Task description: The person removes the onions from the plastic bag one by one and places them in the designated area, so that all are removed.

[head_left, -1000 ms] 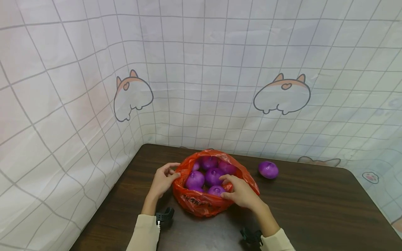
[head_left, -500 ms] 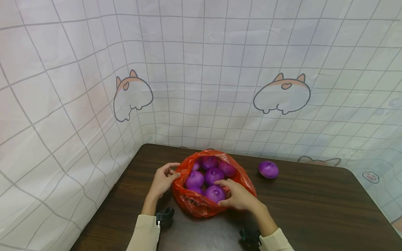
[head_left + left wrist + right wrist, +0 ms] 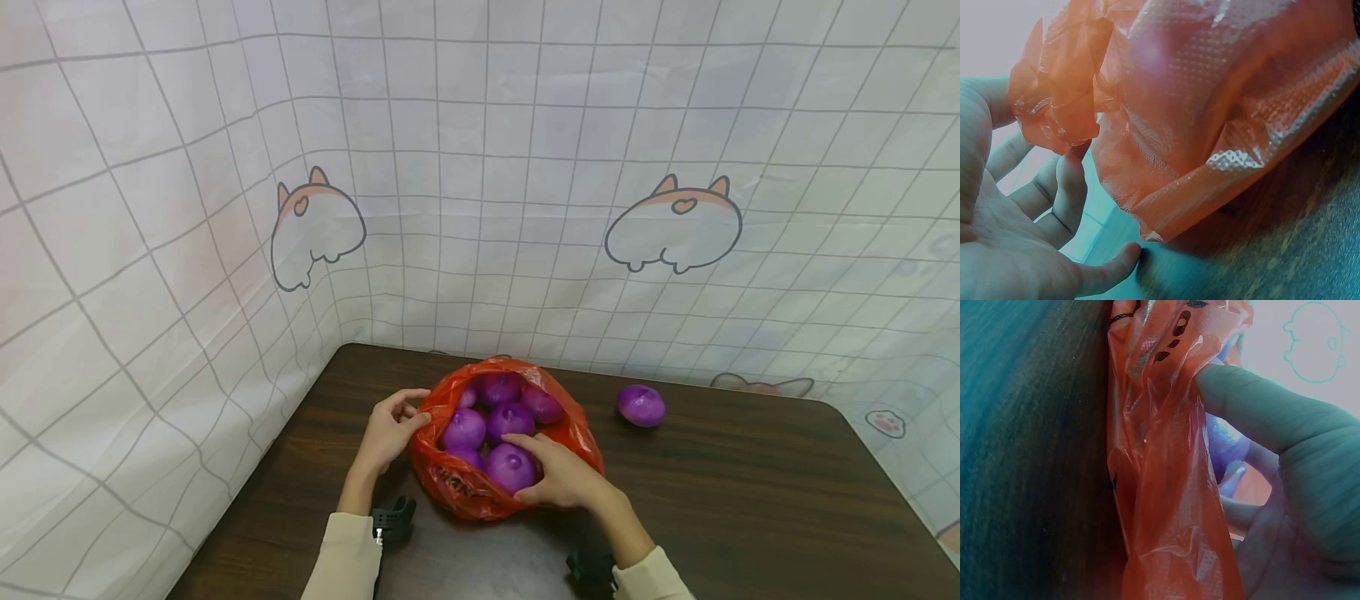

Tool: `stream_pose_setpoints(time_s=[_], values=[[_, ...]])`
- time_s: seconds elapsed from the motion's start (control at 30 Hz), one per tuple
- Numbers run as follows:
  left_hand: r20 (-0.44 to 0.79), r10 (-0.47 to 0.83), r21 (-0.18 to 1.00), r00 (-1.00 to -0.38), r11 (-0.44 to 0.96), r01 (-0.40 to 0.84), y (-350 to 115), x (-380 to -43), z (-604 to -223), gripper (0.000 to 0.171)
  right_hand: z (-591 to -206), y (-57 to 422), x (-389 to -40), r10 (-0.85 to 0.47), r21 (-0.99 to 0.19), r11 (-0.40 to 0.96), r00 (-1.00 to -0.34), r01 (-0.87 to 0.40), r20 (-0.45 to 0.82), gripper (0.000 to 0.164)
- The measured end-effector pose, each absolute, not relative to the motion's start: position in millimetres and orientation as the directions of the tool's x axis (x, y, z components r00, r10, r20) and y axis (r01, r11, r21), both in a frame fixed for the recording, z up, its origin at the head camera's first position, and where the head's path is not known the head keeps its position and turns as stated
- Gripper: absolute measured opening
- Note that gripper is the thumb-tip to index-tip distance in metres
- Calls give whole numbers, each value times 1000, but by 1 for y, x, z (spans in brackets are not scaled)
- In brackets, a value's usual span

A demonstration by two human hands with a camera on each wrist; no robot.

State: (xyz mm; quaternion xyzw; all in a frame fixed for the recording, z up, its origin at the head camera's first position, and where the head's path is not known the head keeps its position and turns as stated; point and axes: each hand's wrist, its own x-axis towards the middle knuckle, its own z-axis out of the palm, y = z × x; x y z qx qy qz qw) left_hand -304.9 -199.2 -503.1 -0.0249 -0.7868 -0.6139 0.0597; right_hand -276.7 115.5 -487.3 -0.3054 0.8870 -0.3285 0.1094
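I see the red plastic bag (image 3: 461, 493) standing open on the dark brown wooden table (image 3: 750, 475), with several glossy, round purple balls (image 3: 465, 428) inside. The left hand (image 3: 390, 427) pinches its rim. The right hand (image 3: 561, 473) is half open, curved about the nearest ball, its thumb at the plastic; whether it grips, I cannot tell. One lone purple ball (image 3: 641, 406) lies apart, to the right.

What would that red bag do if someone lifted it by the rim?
The red bag would probably flop and crumple, as its thin plastic is creased. The round purple things inside look loose, so they would likely shift together.
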Motion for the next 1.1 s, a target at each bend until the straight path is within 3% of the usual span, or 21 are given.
stream_pose_setpoints(time_s=[0.8,1.1], values=[[134,-37,958,-990,259,120,-198,-306,-504,34,-487,113,-275,-564,-621,642,-826,-450,16,80],[128,-40,961,-991,251,114,-198,-306,-505,35,-482,116,-276,-540,-649,611,-838,-453,77,82]])
